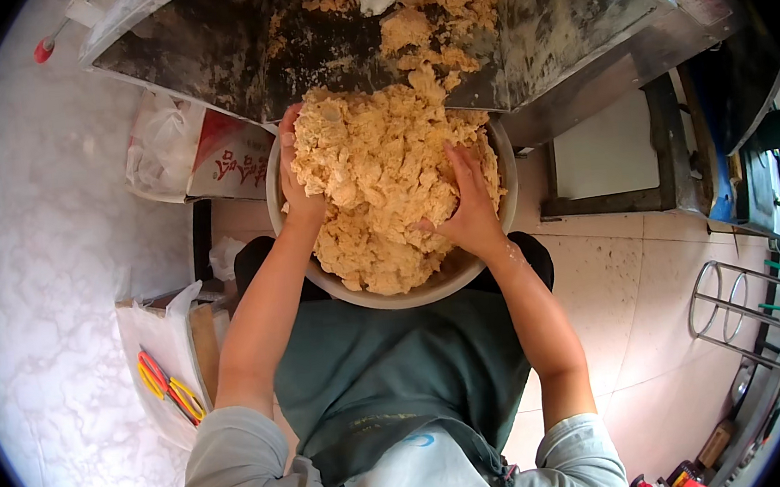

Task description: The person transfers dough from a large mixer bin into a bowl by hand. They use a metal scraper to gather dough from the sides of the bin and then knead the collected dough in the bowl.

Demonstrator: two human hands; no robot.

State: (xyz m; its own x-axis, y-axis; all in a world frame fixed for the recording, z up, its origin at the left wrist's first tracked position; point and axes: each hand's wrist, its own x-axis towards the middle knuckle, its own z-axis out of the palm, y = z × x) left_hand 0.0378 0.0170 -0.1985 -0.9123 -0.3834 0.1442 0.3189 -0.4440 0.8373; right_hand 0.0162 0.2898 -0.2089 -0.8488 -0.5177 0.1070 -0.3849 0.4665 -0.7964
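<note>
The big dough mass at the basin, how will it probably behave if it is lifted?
The dough may crumble: its surface looks cracked and lumpy. It is probably heavy, since its bulk covers most of the basin.

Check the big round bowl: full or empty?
Looks full: crumbly dough covers most of the bowl, seen from above, leaving only a bare strip inside its near edge. Exact depth: cannot tell.

A round bowl [509,177] sits just toward twelve o'clock from the middle, with a big heap of dough [380,184] in it. Farther up at twelve, a metal tub [199,70] has more lumps [471,0] in it. At eight o'clock, a pale box [142,328] has what look like red and yellow scissors [185,398] on it. Toward four, the floor [635,338] has dark specks on it.
</note>
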